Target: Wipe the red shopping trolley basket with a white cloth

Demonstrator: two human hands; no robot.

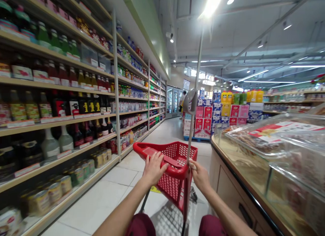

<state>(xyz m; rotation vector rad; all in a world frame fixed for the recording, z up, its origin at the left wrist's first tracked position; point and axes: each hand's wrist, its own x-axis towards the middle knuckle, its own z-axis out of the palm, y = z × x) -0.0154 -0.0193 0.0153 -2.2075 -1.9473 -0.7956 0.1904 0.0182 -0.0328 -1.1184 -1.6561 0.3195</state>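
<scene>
The red shopping cart is standing at the lower centre of the frame. The left hand is resting loosely over its handle, fingers extended and slightly spread. The right hand is curling its fingers beside the cart's right corner, at the lower part of a pale pole; exactly what it is gripping, I cannot tell. Bottle-filled shelves are lining the left side, while a display counter is occupying the lower right.

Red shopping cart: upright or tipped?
Upright: the red shopping cart has its basket opening upward and a caster down at the tiled floor.
</scene>
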